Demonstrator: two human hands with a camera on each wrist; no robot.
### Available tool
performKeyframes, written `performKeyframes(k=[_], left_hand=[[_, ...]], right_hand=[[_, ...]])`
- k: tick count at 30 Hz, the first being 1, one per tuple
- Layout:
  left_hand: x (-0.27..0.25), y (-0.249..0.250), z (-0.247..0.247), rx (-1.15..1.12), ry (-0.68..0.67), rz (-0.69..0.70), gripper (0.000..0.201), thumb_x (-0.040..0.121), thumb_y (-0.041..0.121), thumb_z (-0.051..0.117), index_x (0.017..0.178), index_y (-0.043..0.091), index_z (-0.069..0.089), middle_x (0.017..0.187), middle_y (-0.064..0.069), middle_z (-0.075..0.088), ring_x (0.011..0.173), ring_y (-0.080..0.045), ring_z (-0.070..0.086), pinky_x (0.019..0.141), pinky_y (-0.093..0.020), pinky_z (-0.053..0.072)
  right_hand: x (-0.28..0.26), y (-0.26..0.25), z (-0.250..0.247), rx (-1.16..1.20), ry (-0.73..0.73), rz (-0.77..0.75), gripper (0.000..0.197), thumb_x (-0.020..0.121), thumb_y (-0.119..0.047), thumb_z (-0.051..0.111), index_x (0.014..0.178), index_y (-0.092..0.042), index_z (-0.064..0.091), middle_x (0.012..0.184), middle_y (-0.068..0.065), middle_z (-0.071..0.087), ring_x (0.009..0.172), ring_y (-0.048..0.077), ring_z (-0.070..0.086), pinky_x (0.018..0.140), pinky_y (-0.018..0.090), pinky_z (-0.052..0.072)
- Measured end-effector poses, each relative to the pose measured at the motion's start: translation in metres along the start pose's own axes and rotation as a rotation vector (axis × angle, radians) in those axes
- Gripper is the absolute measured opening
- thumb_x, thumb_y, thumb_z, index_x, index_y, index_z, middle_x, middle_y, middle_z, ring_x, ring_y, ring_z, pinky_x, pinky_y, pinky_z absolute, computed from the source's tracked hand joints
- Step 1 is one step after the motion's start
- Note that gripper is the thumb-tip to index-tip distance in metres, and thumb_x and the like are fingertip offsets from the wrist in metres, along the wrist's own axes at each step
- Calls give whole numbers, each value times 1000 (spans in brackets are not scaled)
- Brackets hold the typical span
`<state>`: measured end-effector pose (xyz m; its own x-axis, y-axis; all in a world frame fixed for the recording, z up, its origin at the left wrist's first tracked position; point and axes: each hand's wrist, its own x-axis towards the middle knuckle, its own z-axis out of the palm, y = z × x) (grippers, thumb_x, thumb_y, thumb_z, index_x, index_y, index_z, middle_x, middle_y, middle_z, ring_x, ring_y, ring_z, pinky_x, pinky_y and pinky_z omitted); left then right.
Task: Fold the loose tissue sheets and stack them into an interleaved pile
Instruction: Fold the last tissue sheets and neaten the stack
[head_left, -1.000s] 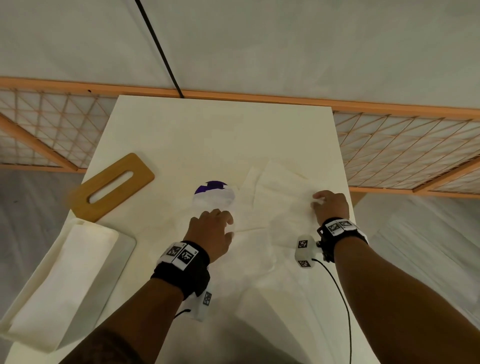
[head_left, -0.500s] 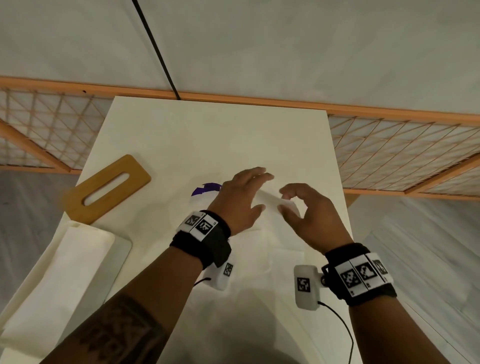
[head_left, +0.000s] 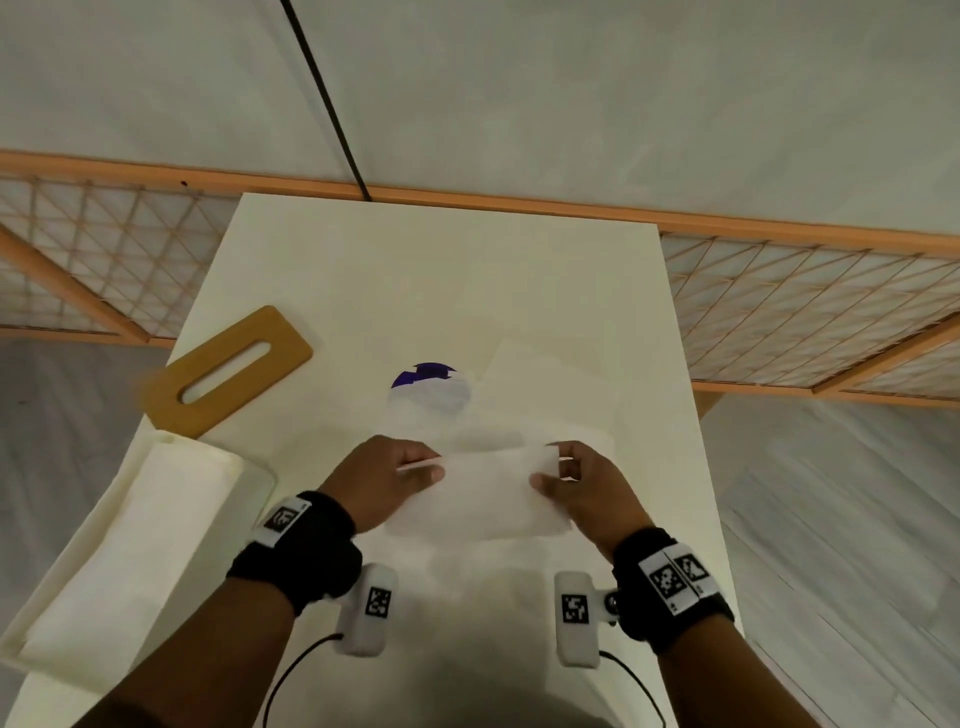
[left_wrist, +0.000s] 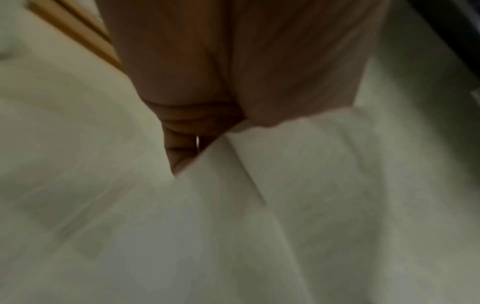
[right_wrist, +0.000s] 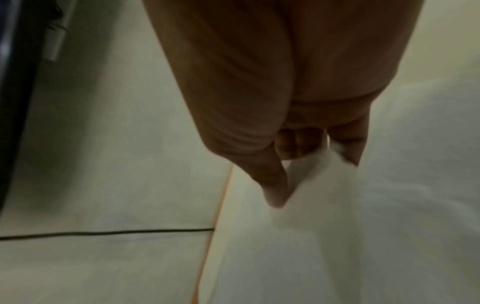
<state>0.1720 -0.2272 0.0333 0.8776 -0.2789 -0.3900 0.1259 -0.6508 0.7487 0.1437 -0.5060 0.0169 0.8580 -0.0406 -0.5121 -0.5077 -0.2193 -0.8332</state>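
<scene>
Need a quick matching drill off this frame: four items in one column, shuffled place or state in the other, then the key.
Items:
1. tissue sheet
2. wooden slotted lid
3. purple object
4. tray

Places or states:
A. partly covered by loose tissue at mid-table
B. pinched at both ends, by the left hand and the right hand
C. at the table's near-left edge, holding a stack of folded tissue
D. lying flat on the table's left side, beyond the tray

Pairs: 1-B, 2-D, 3-A, 4-C
</scene>
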Motion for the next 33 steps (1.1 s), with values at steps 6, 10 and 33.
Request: performKeyframes(k=[6,10,33], left_hand=[[-8,-40,18,-98,126,-167,10,90,32,72,83,27,76,79,14,72,75,4,63,70,-23,47],[-3,-46,23,-190,105,-217,10,92,30,70,95,23,78,87,17,72,77,7,62,64,-16,45],[26,-19,60,626,-16,-25,50,81,47,74,123,33,50,124,11,46,118,-17,41,98,-37,33]], right_hand=[[-2,28,23,206,-32,193,33,83,-10,80,112,-9,65,101,13,76,95,37,72,86,57,56],[10,29,24,123,53,186,19,88,-29,77,89,-12,70,92,11,76,79,24,69,81,49,59],[73,19,-29,-389,476,380,60,84,-4,72,137,-8,44,131,18,60,118,36,59,88,32,47]])
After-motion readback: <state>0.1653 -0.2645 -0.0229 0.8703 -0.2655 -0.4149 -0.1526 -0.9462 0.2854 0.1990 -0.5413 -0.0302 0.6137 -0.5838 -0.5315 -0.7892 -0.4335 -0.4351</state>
